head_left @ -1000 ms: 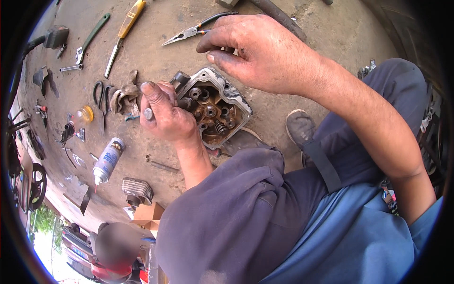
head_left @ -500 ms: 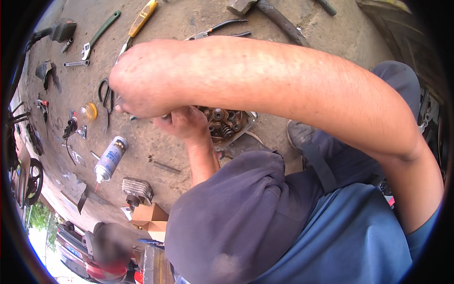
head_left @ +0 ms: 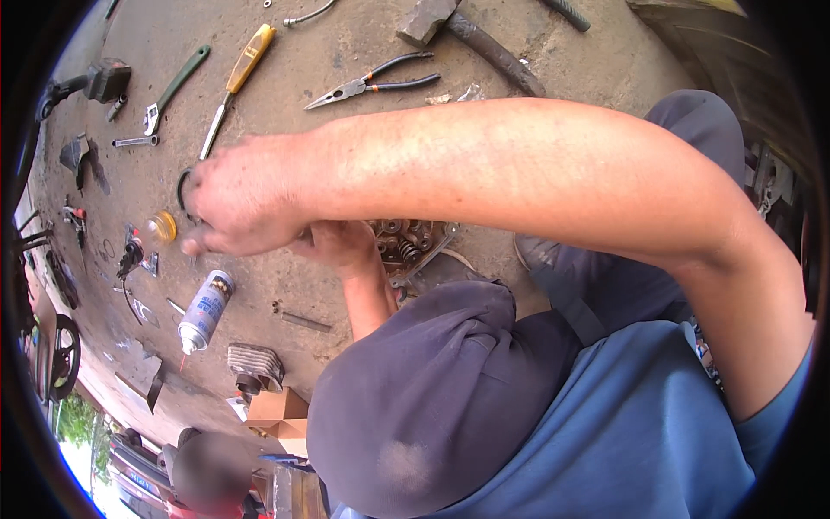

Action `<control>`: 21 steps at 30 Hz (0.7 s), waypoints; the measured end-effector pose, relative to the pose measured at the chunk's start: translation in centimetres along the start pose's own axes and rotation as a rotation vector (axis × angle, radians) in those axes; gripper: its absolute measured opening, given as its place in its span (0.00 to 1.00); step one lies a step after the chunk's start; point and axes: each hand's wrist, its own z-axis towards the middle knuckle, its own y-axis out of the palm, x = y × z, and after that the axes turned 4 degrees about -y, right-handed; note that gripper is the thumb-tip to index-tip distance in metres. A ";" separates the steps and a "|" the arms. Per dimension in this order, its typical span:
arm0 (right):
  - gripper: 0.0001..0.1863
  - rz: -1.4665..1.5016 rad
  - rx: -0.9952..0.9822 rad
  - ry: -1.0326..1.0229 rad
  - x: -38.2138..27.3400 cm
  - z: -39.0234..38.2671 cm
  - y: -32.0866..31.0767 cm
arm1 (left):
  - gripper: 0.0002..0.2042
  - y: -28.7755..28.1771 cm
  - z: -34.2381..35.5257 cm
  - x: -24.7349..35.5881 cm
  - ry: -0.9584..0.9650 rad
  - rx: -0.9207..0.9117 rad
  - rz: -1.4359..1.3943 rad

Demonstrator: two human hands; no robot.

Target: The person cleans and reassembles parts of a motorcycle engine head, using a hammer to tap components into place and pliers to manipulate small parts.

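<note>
Haste could have made the right hand (head_left: 251, 195) knock the black scissors (head_left: 181, 188); I couldn't tell its blurred fingers' state, nor that of the half-hidden left hand (head_left: 346, 248).

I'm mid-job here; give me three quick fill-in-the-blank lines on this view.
1. The left hand, beside the engine part, is partly covered by the ____ arm.
2. The adjustable wrench has a ____ handle.
3. The pliers lie between the yellow-handled tool and the ____.

Missing words: right; green; hammer.
</note>
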 end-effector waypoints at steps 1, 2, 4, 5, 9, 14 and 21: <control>0.27 0.017 0.146 0.064 1.3 0.1 -1.7 | 0.13 0.0 0.1 0.4 -0.026 -0.001 -0.002; 0.28 0.056 0.274 0.122 1.9 0.0 -4.2 | 0.17 -0.7 0.7 1.0 0.079 -0.093 0.068; 0.18 -0.091 0.678 0.341 7.0 -4.5 -9.4 | 0.18 0.6 0.7 1.2 0.147 -0.094 0.063; 0.13 -0.269 0.939 0.364 11.8 -8.7 -12.0 | 0.17 2.7 -0.1 1.8 0.067 -0.075 0.105; 0.16 -0.346 0.354 0.814 19.7 -16.1 -9.5 | 0.17 0.6 0.4 2.3 0.019 -0.029 0.042; 0.28 -0.344 0.388 0.896 22.2 -17.5 -4.9 | 0.17 2.1 0.3 2.4 0.061 -0.059 0.064; 0.18 0.096 0.326 0.537 12.3 -16.1 -8.7 | 0.16 1.3 0.2 3.0 -0.059 -0.001 0.082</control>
